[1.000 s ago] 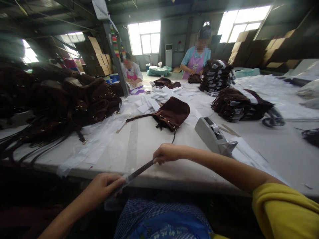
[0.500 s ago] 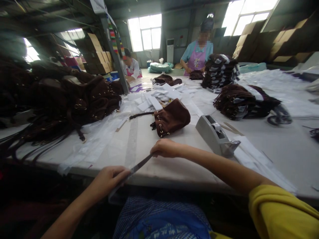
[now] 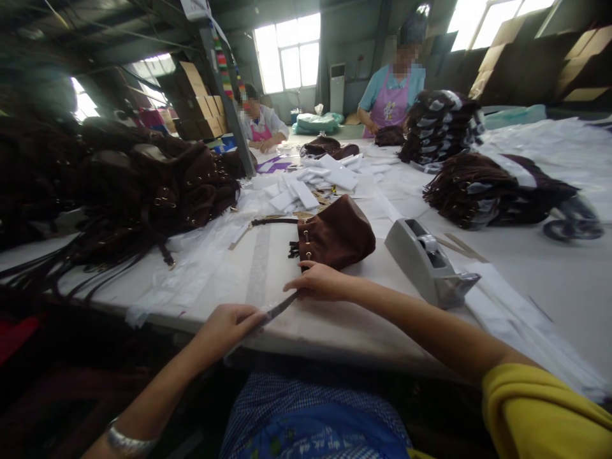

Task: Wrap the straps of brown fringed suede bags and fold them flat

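Observation:
A thin dark strap (image 3: 280,308) stretches between my two hands at the table's near edge. My left hand (image 3: 228,325) pinches its lower end, which seems wrapped in clear film. My right hand (image 3: 319,282) is closed on its upper end, resting on the white table (image 3: 335,319). Just beyond my right hand lies a brown suede drawstring bag (image 3: 337,234) with metal eyelets and a strap trailing left. A grey tape dispenser (image 3: 428,260) stands to the right of the bag.
A heap of brown bags (image 3: 143,185) fills the table's left. White folded papers (image 3: 306,185) lie in the middle. Stacks of brown fringed pieces (image 3: 488,188) sit at right. Two other people (image 3: 392,95) work at the far end. Cardboard boxes line the walls.
The brown bag has slid toward me and now lies right by my right hand. My hands have drawn closer together, shortening the stretch of strap between them.

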The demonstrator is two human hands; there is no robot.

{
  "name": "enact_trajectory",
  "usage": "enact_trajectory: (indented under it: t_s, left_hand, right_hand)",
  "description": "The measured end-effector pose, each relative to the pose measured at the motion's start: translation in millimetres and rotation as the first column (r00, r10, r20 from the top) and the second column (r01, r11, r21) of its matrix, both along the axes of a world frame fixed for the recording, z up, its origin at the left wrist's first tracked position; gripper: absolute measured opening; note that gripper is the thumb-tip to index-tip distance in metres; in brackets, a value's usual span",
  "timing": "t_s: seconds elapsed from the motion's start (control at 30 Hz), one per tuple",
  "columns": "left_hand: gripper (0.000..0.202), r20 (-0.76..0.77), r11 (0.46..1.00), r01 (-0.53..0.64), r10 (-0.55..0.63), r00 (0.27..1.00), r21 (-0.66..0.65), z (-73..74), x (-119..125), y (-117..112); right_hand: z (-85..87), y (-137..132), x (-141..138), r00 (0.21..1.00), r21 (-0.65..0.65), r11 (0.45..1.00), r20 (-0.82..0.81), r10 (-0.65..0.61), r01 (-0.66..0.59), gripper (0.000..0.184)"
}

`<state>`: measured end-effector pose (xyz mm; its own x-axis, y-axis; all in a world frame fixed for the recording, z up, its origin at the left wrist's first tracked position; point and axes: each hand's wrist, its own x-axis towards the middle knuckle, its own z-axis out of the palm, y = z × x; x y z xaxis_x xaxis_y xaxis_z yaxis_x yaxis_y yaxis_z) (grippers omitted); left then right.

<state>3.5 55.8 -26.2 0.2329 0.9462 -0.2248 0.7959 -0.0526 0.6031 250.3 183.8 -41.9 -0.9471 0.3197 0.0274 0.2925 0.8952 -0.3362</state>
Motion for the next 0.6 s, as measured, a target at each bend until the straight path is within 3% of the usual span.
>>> enact_trajectory:
  t_s: [0.07,0.17,0.3,0.37,0.47,0.6]
  left_hand:
    - [0.050,0.026,0.999,0.043,-0.043,0.999,-0.001,0.5,11.4,3.9]
    - [0.048,0.038,0.997,0.072,-0.072,0.997,0.004,3.3,20.1,8.5]
    - [0.047,-0.012,0.993,-0.066,0.068,0.998,0.102,7.4,6.2,6.4]
    - [0.047,-0.026,0.981,-0.107,0.113,0.993,0.164,10.1,-0.8,2.8]
    - [0.045,-0.009,0.975,-0.092,0.095,0.995,0.201,17.4,-1.0,-1.0]
    - [0.042,0.069,0.970,-0.106,0.093,0.993,0.218,34.3,8.2,2.0]
  right_hand:
    - [6.7,-0.8,-5.6,1.000,-0.027,1.000,0.002,-0.014,0.014,0.050]
    - [21.0,0.4,-7.3,0.999,-0.071,0.997,0.021,-0.024,0.025,0.052]
    - [32.8,5.9,2.6,0.996,-0.202,0.977,0.043,0.075,-0.064,0.027]
    - [35.4,6.8,4.2,0.997,-0.241,0.968,0.017,0.071,-0.065,0.024]
    - [44.1,5.0,-1.2,0.999,-0.216,0.976,-0.023,0.029,-0.034,0.028]
    - [71.4,3.5,-11.1,0.999,-0.172,0.985,-0.030,0.023,-0.028,0.028]
